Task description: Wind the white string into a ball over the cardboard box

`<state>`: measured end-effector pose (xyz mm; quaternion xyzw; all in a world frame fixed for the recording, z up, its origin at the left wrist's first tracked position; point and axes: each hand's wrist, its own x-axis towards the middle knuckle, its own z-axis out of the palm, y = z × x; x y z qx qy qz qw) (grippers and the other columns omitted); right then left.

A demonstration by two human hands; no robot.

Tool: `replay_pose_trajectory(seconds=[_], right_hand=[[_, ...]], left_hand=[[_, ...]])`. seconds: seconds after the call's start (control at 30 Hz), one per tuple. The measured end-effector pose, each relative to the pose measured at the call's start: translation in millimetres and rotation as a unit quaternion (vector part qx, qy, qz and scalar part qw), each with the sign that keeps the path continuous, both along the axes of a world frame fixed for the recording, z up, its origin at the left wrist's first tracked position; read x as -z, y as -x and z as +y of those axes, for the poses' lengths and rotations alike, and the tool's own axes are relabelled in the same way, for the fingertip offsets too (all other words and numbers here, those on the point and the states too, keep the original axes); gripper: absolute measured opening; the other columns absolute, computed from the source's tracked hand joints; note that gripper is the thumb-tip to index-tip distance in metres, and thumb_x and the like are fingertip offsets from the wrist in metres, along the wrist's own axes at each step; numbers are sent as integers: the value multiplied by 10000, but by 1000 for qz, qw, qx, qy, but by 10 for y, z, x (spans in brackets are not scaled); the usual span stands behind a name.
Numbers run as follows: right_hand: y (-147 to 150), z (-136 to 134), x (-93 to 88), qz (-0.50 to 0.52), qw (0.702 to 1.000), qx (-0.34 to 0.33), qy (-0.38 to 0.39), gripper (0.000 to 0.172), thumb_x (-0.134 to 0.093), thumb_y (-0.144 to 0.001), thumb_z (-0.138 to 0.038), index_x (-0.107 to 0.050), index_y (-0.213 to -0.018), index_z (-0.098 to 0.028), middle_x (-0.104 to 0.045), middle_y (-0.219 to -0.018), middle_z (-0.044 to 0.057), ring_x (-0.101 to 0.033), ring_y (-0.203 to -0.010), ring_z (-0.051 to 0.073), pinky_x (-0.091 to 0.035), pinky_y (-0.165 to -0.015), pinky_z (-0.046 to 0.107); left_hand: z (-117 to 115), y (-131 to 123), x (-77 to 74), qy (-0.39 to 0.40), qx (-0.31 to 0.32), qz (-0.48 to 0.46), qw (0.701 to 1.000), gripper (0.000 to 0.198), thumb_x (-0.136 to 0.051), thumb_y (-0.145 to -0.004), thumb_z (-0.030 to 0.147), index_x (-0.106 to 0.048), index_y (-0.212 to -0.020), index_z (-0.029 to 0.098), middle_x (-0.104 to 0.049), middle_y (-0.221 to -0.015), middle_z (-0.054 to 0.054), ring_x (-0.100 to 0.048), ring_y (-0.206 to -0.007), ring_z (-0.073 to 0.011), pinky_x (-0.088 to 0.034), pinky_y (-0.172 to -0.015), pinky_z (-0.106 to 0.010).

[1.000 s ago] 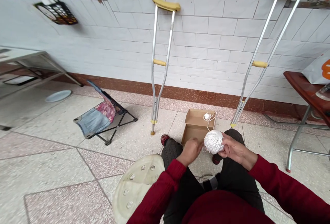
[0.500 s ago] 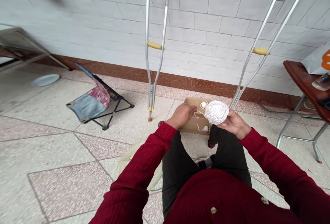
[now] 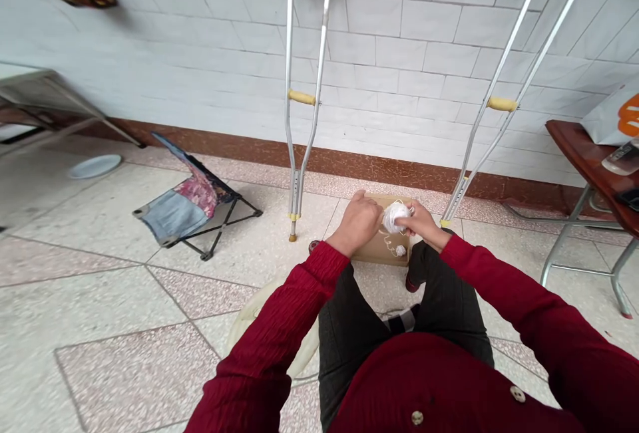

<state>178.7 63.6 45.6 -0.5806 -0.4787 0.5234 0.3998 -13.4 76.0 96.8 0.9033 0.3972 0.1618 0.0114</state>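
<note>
My right hand [image 3: 418, 221] pinches one white string ball [image 3: 397, 218]; my left hand [image 3: 357, 223] curls beside it, its hold unclear. One smaller ball [image 3: 400, 251] lies in the cardboard box [image 3: 372, 251] below.

box [image 3: 375, 255] between 2 crutches [image 3: 303, 153], open floor [image 3: 249, 300] left

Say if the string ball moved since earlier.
Yes, the string ball went left, from the right corner of the cardboard box to above its middle.
</note>
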Motion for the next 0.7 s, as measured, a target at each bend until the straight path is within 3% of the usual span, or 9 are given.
replay_pose_trajectory(seconds=[0.13, 0.23, 0.3, 0.4, 0.5, 0.7], right_hand=[[131, 199, -196, 45, 997, 62, -33, 462, -761, -614, -284, -439, -941, -227, -570, -545, -87, -492, -364, 84, -324, -326, 164], [210, 260, -492, 96, 993, 48, -48, 466, -771, -613, -303, -446, -937, -223, -599, -585, -71, -493, -367, 73, -326, -336, 166], [240, 305, -710, 131, 988, 46, -62, 455, -767, -629, -328, -443, -931, -221, -599, -595, -65, -491, -371, 70, -329, -344, 169], [246, 392, -1023, 165, 981, 50, -93, 432, -742, -672, -349, -432, -945, -223, -609, -637, -55, -509, -407, 68, -329, -359, 164], [234, 461, -1311, 185, 974, 29, -125, 413, -724, -714, -355, -442, -981, -217, -614, -696, -44, -512, -448, 59, -327, -378, 159], [271, 379, -1764, 265, 950, -96, -135, 371, -666, -800, -418, -509, -1044, -187, -582, -704, -34, -484, -475, 45, -336, -396, 156]], left_hand=[[-24, 17, 44, 80, -33, -102, 991, 321, -470, -909, 226, -621, -634, 157, -617, -621, -17, -559, -645, -152, -420, -963, -380], [-52, 70, -2, 158, -36, -242, 957, 331, -463, -933, 303, -653, -707, 154, -631, -672, -3, -570, -678, -145, -458, -765, -281], [-79, 88, -50, 189, -20, -308, 932, 325, -465, -938, 329, -687, -775, 156, -671, -761, -5, -600, -757, -150, -451, -744, -260], [-93, 95, -99, 200, 2, -328, 923, 302, -486, -930, 319, -718, -817, 162, -693, -821, -8, -615, -819, -156, -450, -797, -267], [-40, 128, -135, 181, -17, -322, 929, 321, -481, -932, 331, -727, -814, 161, -688, -801, -17, -612, -810, -163, -454, -809, -283], [44, 187, -210, 160, -13, -329, 931, 328, -483, -930, 339, -725, -790, 168, -695, -803, -18, -630, -814, -166, -466, -808, -280]])
